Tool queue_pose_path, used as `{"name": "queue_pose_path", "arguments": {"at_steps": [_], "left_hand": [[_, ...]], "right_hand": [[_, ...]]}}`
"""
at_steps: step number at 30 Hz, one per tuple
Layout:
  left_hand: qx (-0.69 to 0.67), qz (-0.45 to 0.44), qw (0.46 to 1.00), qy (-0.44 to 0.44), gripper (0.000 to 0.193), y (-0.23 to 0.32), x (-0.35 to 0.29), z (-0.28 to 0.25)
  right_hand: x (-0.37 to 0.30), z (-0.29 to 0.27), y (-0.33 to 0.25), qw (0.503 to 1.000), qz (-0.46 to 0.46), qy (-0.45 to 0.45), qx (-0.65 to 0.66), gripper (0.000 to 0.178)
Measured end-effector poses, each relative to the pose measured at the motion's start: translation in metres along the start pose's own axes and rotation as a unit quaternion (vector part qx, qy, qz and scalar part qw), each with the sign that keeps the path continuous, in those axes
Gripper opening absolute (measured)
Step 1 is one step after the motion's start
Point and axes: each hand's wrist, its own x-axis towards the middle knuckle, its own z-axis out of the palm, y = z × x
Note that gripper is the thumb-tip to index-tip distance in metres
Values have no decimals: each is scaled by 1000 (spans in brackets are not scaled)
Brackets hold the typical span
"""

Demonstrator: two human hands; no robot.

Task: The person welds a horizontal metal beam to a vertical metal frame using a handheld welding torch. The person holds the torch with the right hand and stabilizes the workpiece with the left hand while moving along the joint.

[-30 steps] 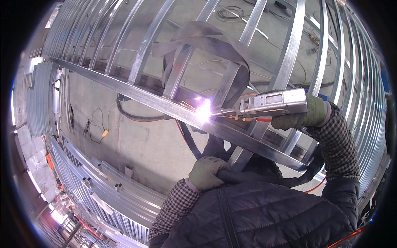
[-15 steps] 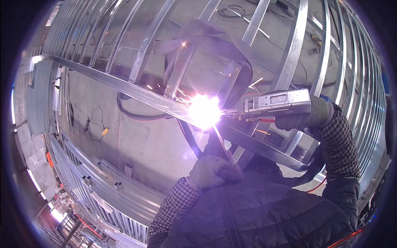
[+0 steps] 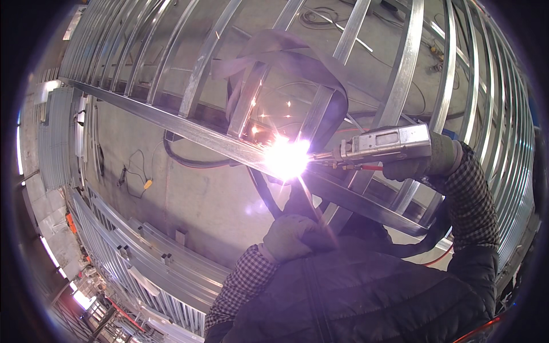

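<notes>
My right hand [image 3: 413, 166], in a grey glove, is wrapped round a silver welding gun [image 3: 386, 142]. The gun's tip points left at a steel rail [image 3: 189, 130], where a blinding white glare [image 3: 286, 158] hides the joint and small sparks fly up. My left hand [image 3: 289, 237], also gloved, is closed in front of my dark padded vest [image 3: 366, 291], just below the glare. Whatever its fingers hold, if anything, is hidden. Beyond the glare, a dark curved band [image 3: 286, 48] shows over the bars; I cannot make out what it is.
Parallel steel bars [image 3: 200, 71] run away from the rail on the far side. Stacked metal profiles [image 3: 166, 257] lie at the lower left. A black cable [image 3: 194, 163] loops under the rail, and a thin cord with a yellow piece [image 3: 148, 183] lies on the concrete floor.
The glare has shifted slightly right, along with the welding gun and my right hand. The sparks now rise more upward than to the left. My left hand stays about where it was.
</notes>
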Motion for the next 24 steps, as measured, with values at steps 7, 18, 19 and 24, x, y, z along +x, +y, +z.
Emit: {"name": "queue_pose_path", "arguments": {"at_steps": [7,18,19,24], "left_hand": [[-4,-3,1000,1,42,4,1,-1],[-13,-15,1000,0,45,6,2,-2],[-12,-13,1000,5,45,7,2,-2],[-18,-19,1000,9,49,8,0,-2]], "right_hand": [[-8,0,-1,998,54,0,25,56],[-10,3,-3,999,-10,25,-47,36],[-11,5,-4,999,-4,31,-44,16],[-12,6,-7,998,-5,30,-53,3]]}}
